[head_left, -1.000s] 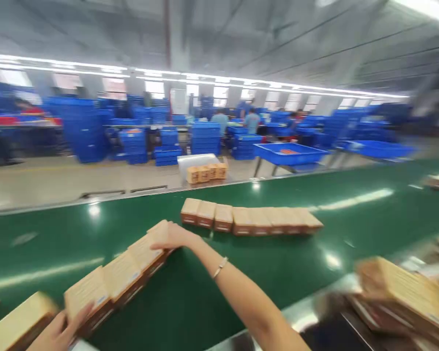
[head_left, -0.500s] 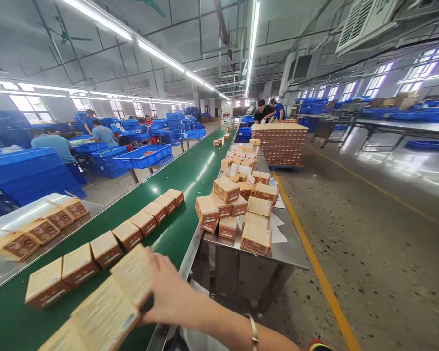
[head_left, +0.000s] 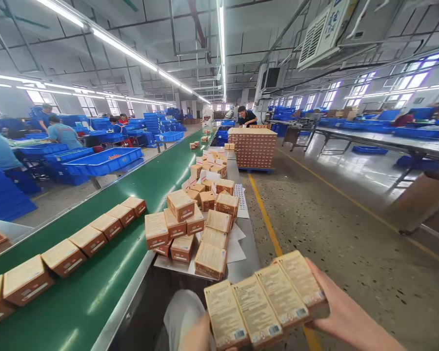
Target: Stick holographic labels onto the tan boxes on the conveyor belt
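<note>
A row of several tan and brown boxes (head_left: 259,302) is pressed together between my two hands at the bottom, right of the green conveyor. My right hand (head_left: 332,302) grips the row's right end. At its left end is my left hand (head_left: 197,334), blurred and partly cut off by the lower edge. More boxes lie piled on the steel table (head_left: 249,239) ahead of the held row. Another line of similar boxes (head_left: 89,239) stands on the green conveyor belt (head_left: 131,263) to the left.
A blue tray (head_left: 104,162) stands beyond the conveyor. Farther ahead, a person in dark clothes (head_left: 246,117) leans over a large stack of boxes (head_left: 252,148). People in blue work at the left. A brown carton (head_left: 420,200) is on the right.
The row of boxes has moved from over the conveyor to the right, past the belt's edge, and is lifted between both hands. My left hand has come into view. The view has turned right.
</note>
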{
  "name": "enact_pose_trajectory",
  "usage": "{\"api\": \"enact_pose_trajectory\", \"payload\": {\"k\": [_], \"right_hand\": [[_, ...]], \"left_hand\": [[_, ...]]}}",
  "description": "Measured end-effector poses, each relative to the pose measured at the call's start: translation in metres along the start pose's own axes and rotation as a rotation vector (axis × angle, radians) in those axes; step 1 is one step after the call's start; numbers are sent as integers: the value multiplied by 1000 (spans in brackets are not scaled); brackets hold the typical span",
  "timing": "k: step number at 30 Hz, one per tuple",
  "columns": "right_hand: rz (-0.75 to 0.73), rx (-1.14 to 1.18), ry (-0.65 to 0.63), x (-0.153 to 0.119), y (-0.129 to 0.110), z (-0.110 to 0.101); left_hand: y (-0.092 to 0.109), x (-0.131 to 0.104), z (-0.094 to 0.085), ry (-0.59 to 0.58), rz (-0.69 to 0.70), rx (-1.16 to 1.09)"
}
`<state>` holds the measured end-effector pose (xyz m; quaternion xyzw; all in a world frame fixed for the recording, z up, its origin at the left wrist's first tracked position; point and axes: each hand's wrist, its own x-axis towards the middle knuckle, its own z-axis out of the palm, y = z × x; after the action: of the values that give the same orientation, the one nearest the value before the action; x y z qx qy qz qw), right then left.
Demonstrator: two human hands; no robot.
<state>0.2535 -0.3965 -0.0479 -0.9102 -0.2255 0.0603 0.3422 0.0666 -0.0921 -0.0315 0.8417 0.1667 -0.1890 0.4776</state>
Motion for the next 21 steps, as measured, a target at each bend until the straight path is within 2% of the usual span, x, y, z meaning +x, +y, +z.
{"api": "enact_pose_trajectory", "payload": {"k": [3, 5, 8, 11, 14, 17, 20, 21], "right_hand": [[-162, -28, -239, 75, -8, -33], [-248, -18, -368, 126, -17, -38], [-340, 8, -542, 191, -27, -20], [-371, 6, -640, 236, -33, 9], [-372, -17, -711, 263, -38, 28], [-390, -70, -772, 271, -35, 31], [-433, -158, -725, 266, -12, 21], [-444, -194, -604, 265, 0, 16]], "left_hand": [[13, 31, 37, -11, -13, -78], [22, 42, 55, 18, -52, -121], [39, 50, 66, 80, -130, -161], [54, 52, 58, 156, -209, -183], [61, 48, 45, 168, -212, -229], [62, 44, 39, 193, -165, -233], [59, 36, 35, 186, -164, -240], [57, 31, 31, 151, -159, -272]]}}
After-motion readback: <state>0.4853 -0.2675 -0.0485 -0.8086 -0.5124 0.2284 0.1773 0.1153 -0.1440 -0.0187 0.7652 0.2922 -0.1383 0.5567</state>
